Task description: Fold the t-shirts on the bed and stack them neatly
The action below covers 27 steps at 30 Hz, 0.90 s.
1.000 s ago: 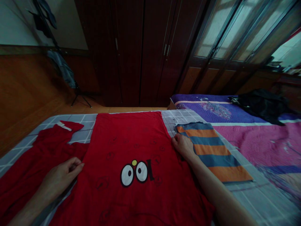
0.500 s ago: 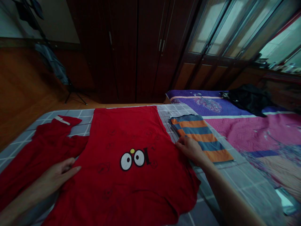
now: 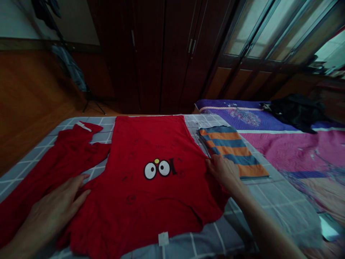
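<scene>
A red T-shirt [image 3: 151, 180] with cartoon eyes printed on it lies spread flat on a grey checked bed sheet [image 3: 194, 241], its white neck label near me. My left hand [image 3: 54, 208] rests flat on the shirt's left edge, fingers apart. My right hand [image 3: 223, 171] presses on the shirt's right edge, fingers curled onto the fabric. A second red garment [image 3: 56, 162] lies crumpled to the left, touching the shirt.
A folded orange-and-blue striped cloth [image 3: 231, 151] lies right beside my right hand. Beyond it spreads a pink and purple quilt [image 3: 283, 147] with a black garment [image 3: 296, 111] on it. A dark wooden wardrobe [image 3: 161, 54] and a tripod stand [image 3: 88, 100] are behind the bed.
Both hands slid toward me along the shirt's side edges. The view pulled back, so the shirt's near hem and white label now show.
</scene>
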Each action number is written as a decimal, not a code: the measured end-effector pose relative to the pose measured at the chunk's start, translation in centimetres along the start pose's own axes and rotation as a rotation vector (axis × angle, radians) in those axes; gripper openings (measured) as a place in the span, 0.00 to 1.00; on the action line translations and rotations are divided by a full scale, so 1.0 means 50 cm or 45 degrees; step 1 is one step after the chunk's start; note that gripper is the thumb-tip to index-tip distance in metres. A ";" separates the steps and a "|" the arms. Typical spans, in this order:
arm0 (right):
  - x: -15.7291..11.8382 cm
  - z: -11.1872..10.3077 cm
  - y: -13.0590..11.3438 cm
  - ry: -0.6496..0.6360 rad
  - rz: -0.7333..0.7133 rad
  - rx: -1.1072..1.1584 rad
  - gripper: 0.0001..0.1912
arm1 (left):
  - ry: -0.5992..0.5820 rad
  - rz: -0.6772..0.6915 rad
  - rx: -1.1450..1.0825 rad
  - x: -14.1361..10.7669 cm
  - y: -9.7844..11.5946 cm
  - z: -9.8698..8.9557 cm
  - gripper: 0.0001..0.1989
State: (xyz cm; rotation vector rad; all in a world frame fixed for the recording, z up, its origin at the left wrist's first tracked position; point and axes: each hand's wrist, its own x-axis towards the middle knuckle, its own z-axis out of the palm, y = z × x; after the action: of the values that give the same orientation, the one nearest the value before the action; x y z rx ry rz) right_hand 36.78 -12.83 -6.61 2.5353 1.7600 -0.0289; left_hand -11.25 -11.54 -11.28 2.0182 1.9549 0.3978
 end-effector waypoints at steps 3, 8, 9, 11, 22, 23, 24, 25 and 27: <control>-0.030 -0.001 -0.001 0.066 0.001 -0.048 0.17 | 0.017 0.353 0.021 -0.027 0.089 0.004 0.19; -0.107 0.018 0.022 0.407 -0.036 0.074 0.17 | -0.499 1.032 -0.015 -0.106 0.257 0.034 0.13; -0.125 0.026 0.031 0.443 -0.020 0.107 0.16 | -0.585 1.130 0.006 -0.120 0.283 0.039 0.13; -0.156 0.045 0.047 0.412 0.053 0.165 0.16 | -0.678 1.271 0.078 -0.139 0.329 0.053 0.15; -0.211 0.087 0.116 0.146 0.345 0.815 0.14 | -0.891 1.538 0.138 -0.115 0.468 0.087 0.06; -0.214 0.093 0.124 0.139 0.344 0.937 0.14 | -0.931 1.522 0.104 -0.109 0.473 0.077 0.06; -0.215 0.099 0.129 0.125 0.340 1.056 0.14 | -0.947 1.492 0.082 -0.104 0.479 0.069 0.06; -0.215 0.105 0.132 0.112 0.340 1.170 0.16 | -0.943 1.465 0.064 -0.101 0.485 0.064 0.05; -0.210 0.113 0.130 0.107 0.366 1.376 0.24 | -0.886 1.462 0.031 -0.101 0.497 0.070 0.08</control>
State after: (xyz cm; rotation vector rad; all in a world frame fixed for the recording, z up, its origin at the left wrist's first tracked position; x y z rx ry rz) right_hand 39.29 -25.24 -11.55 3.4751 1.6193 -1.1631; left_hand 12.73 -17.37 -4.45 2.6024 0.3033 -0.1230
